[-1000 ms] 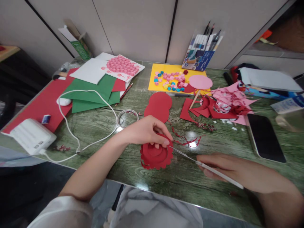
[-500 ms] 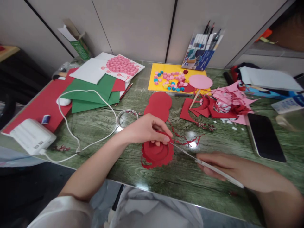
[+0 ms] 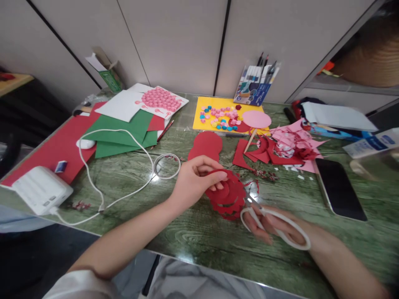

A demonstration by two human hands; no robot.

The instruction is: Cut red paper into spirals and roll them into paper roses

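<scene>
My left hand pinches a red paper spiral with a scalloped edge, holding it just above the green table. My right hand grips white-handled scissors, fingers through the loops. The blades point up-left into the red paper, mostly hidden by it. Red paper circles lie just behind my left hand.
A black phone lies at right. Pink and red paper scraps, a yellow sheet with small coloured pieces, green and red sheets, a white cable, a white power bank and a pencil pack crowd the table.
The scissors turned so their white loops face me and moved left into the paper. My left hand lifted the red spiral and shifted it right. The camera tilted slightly.
</scene>
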